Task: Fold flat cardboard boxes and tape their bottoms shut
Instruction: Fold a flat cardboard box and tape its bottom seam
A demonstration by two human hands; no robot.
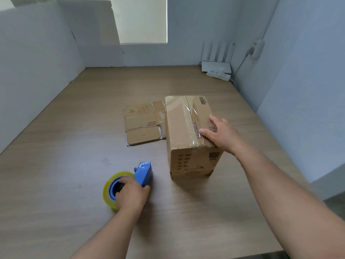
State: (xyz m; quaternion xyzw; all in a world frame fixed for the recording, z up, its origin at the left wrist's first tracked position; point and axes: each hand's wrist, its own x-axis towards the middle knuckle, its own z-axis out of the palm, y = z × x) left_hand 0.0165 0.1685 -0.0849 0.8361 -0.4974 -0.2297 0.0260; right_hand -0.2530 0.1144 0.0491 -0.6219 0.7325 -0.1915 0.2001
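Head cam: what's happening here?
A person is taping boxes at a wooden table. The right hand rests flat on top of a folded box, beside the clear tape strip along its seam. The left hand grips a blue tape dispenser resting on the table. A flat box lies behind, not yet folded.

A wood-grain counter stretches back to pale blue-grey walls, with white panels standing along its left side and far edge. A bright window opening shows above the rear panel. In the far right corner sits a white router with upright antennas, a white power strip just in front of it, and a cable running up to a wall plug.
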